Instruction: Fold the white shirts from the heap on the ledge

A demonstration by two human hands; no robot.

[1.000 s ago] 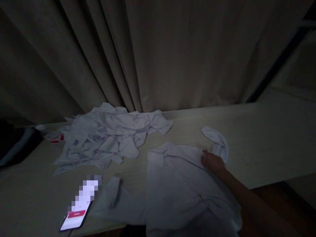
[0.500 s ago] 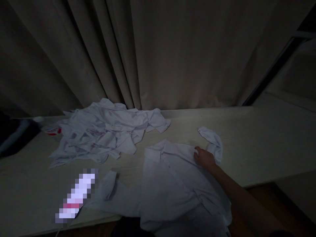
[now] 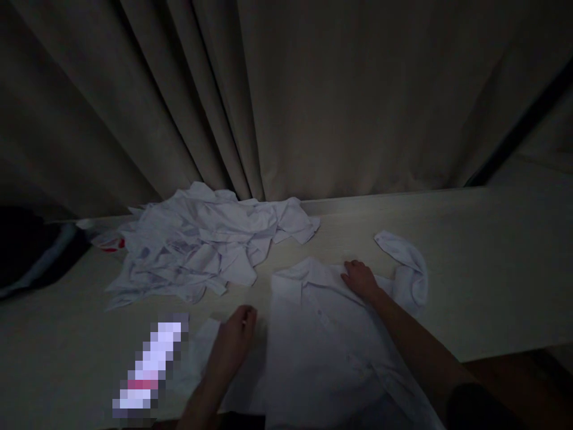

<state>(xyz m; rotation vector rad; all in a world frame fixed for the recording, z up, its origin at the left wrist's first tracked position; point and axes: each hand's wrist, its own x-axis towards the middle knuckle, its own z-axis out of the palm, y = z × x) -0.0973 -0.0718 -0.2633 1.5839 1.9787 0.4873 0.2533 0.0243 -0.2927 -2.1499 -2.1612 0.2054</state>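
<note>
A white button-up shirt (image 3: 313, 352) lies front up across the table's near edge, its collar pointing away from me and its lower part hanging towards me. My right hand (image 3: 360, 280) has its fingers closed at the far right shoulder edge, beside the collar. Beyond that hand, one sleeve (image 3: 414, 278) bends round on the tabletop. Just left of the shirt body, my left hand (image 3: 239, 328) hovers over the other sleeve (image 3: 203, 343). Its fingers are curled in, and no cloth shows in them. The lighting is dim.
A heap of crumpled white garments (image 3: 201, 239) lies at the back left of the table (image 3: 470, 269). Near me on the left is a bright pixelated object (image 3: 150, 370). Dark cloth (image 3: 36, 257) sits at the far left. A curtain (image 3: 340, 101) hangs behind.
My left hand has come into view from below, over the left sleeve. My right hand has shifted along the shoulder towards the collar. The view has turned slightly left.
</note>
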